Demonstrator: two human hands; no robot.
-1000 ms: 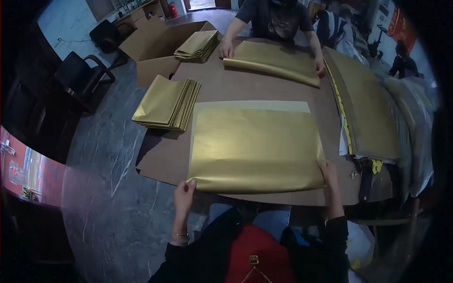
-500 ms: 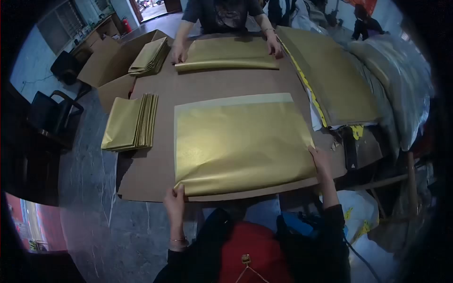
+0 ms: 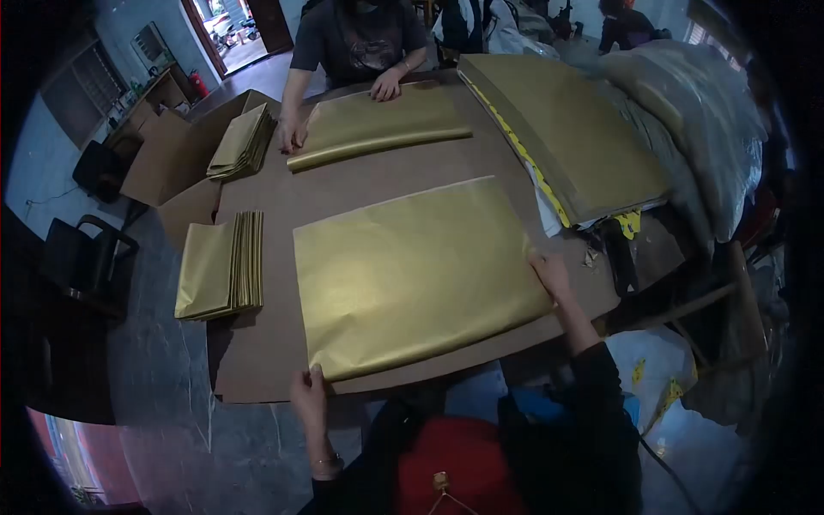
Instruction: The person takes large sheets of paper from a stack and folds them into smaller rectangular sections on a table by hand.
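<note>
A large gold paper sheet point(image 3: 412, 275) lies on the brown cardboard table cover point(image 3: 257, 369) in front of me. My left hand point(image 3: 309, 399) pinches its near left corner, thumb on top. My right hand point(image 3: 549, 276) is closed on its right edge, with some fingers hidden. A slight crease runs through the paper near the left corner. Across the table, another person's hands point(image 3: 292, 133) rest at a second gold sheet point(image 3: 386, 124), whose near edge is curled over.
Folded gold paper stacks stand at left, one near point(image 3: 219, 266) and one farther back point(image 3: 242, 142), beside an open cardboard box point(image 3: 163, 159). A large flat brown stack point(image 3: 566, 129) with yellow tape lies at right. A dark tool point(image 3: 620, 257) sits by it, near plastic-wrapped bundles point(image 3: 695, 120).
The pale strip along the sheet's far and left edges is now almost covered by gold paper. The other person's right-side hand has moved inward over their sheet. My view has turned and tilted.
</note>
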